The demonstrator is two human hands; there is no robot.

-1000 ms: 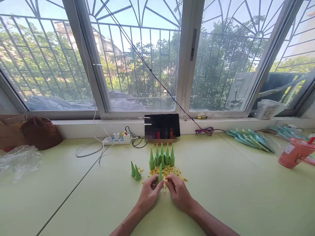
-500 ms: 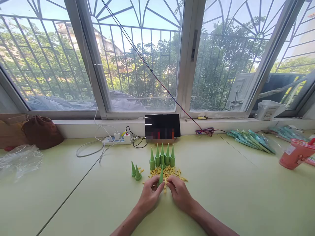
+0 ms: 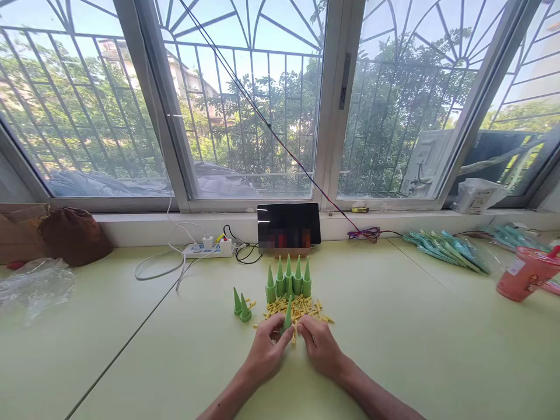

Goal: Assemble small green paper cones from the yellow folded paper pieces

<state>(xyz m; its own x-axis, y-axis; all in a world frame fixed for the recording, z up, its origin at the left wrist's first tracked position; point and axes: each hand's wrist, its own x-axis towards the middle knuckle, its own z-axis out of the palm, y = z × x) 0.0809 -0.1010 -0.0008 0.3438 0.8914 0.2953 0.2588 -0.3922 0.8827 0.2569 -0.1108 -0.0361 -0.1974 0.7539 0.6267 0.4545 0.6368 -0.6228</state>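
My left hand (image 3: 270,345) is closed around a green cone (image 3: 287,312), which stands nearly upright with its tip pointing up. Its lower part is hidden by my fingers. Close beside it on the right, my right hand (image 3: 318,339) has thumb and fingertips pinched together; what they hold, if anything, is too small to make out. Small yellow peg-like pieces (image 3: 301,304) lie in a loose heap just beyond both hands. Behind that heap stand several green cones on ribbed bases (image 3: 307,283). Two more green cones (image 3: 245,309) stand apart to the left.
A dark-screened tablet (image 3: 289,226) leans at the back. To the left are a power strip (image 3: 207,251) with cables, a brown pouch (image 3: 74,236) and clear plastic (image 3: 37,286). Blue-green packets (image 3: 446,251) and a red cup (image 3: 527,274) are on the right.
The green cone in my left hand has become a little more upright and shifted slightly. My right hand has moved slightly, its fingertips a bit lower and to the right.
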